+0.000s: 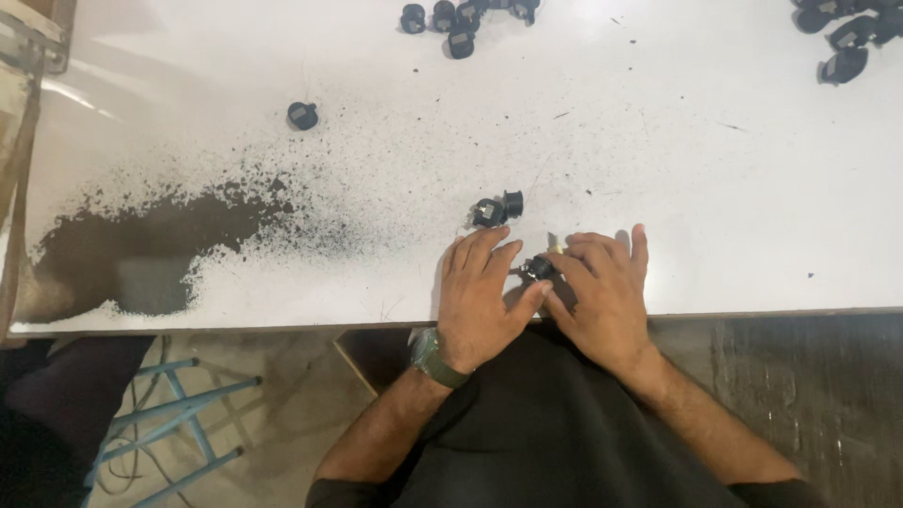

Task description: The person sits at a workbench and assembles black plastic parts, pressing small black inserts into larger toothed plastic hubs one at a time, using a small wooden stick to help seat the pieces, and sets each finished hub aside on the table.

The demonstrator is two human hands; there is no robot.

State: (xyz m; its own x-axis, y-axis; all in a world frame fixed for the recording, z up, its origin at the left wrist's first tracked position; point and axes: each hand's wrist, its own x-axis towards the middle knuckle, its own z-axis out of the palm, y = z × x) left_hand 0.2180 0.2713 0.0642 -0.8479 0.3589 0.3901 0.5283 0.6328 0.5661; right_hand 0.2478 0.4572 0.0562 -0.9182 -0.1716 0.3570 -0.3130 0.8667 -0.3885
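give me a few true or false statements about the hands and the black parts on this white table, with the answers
1. Both hands meet at a small black part near the table's front edge. True.
2. The left hand wears a band on its wrist. True.
3. The right hand is lifted high above the white table. False: it lies low on the table by the left hand.
4. The dark powder patch lies on the right side of the table. False: it spreads over the left side.
5. Two black parts sit close together just beyond the fingers. True.
6. The far edge of the table holds no parts. False: clusters of black parts lie there.
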